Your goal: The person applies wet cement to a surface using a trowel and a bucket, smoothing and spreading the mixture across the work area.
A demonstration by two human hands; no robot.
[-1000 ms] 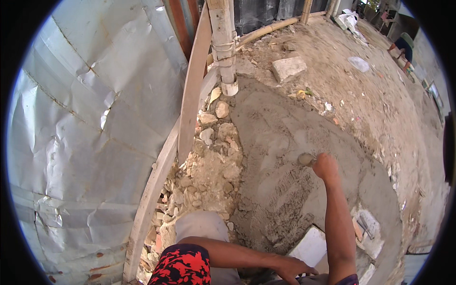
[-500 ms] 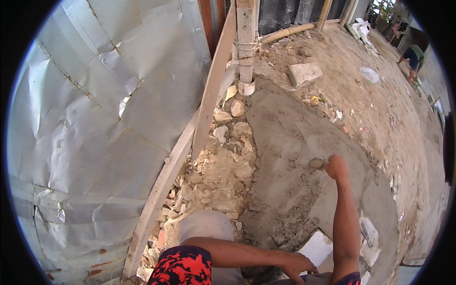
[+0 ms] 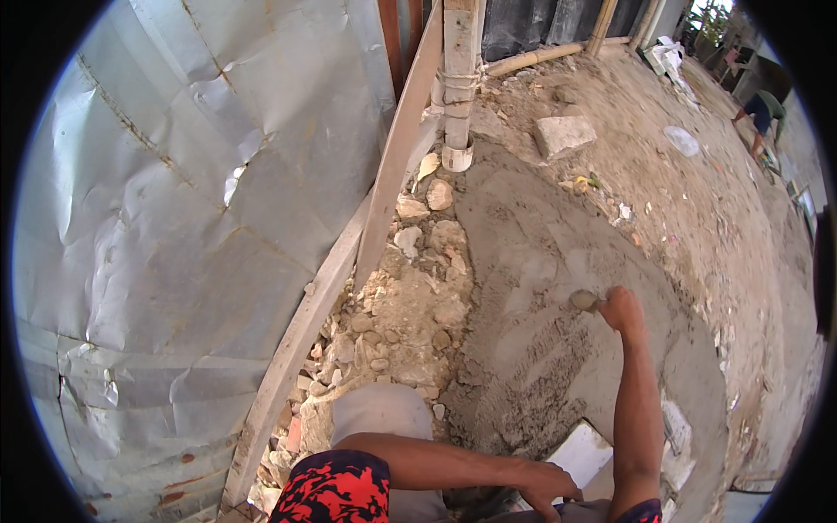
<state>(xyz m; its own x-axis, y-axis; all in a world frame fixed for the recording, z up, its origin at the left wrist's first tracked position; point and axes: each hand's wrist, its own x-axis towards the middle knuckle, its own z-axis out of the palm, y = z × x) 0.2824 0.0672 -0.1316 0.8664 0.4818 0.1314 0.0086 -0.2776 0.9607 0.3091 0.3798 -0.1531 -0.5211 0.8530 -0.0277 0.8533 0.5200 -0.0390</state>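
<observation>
While the person's right hand point(image 3: 623, 310) is clamped around the near end of a small grey-brown tool with a rounded head point(image 3: 582, 301), the tool is located over the middle of a broad bed of wet grey cement point(image 3: 514, 227). The tool's head points to the person's left and slightly away from the body; its visible long axis runs nearly crosswise, and the gripped part is hidden by the fist. Whether the head touches the cement cannot be told. One container is identifiable: a short white cylindrical sleeve point(image 3: 457, 159) at the far end of the bed, which encloses the foot of an upright weathered wooden post point(image 3: 459, 96). A white rectangular flat-faced object point(image 3: 582, 451) lies tilted at the near edge; whether it is hollow cannot be told. The left hand point(image 3: 542, 485) is just beside it, fingers slightly apart, with no item visible in the grasp. To the left of the cement runs a strip of pale stone rubble point(image 3: 405, 322), bordered by a long narrow wooden board point(image 3: 292, 383) and a dented silver metal sheet point(image 3: 192, 218). A pale rough block point(image 3: 565, 137) rests on bare earth beyond the bed.
</observation>
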